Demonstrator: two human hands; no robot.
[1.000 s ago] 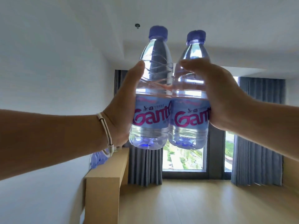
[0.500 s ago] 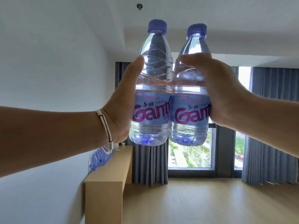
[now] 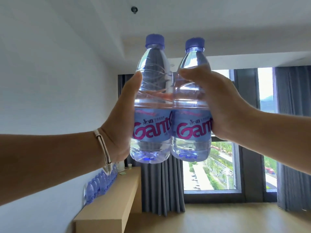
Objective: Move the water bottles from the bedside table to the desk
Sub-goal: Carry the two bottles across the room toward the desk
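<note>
Clear plastic, purple caps: two water bottles held upright at centre frame, side walls touching. The left bottle (image 3: pixel 152 101) sits in the left hand (image 3: pixel 121 121), palm against the label side, thumb pointing up along the shoulder, remaining fingers hidden behind the bottle. The right bottle (image 3: pixel 191 105) sits in the right hand (image 3: pixel 223 105), thumb laid across the front shoulder, other fingers out of sight round the back. Both hands are closed round their bottles. Both bottles appear full and sealed. Grips fall at mid-body, on and just above the label, probably because the waist gives a firm hold; pressing the two together likely steadies them while carried. A cord bracelet (image 3: pixel 102 145) circles the left wrist. Lower left of the frame: a long wooden desk (image 3: pixel 117 195) runs along the white wall (image 3: pixel 50 81), with a row of bottles (image 3: pixel 101 184) lined up against the wall on its top, and a small cup (image 3: pixel 130 165) at the far end. Judgement: the held pair is in transit toward that desk, not yet set down; the bedside table is not in view. Centre and right background: grey curtains (image 3: pixel 159 185) flank a window (image 3: pixel 210 165) showing a street far below. Wooden floor (image 3: pixel 218 219) fills the lower right.
</note>
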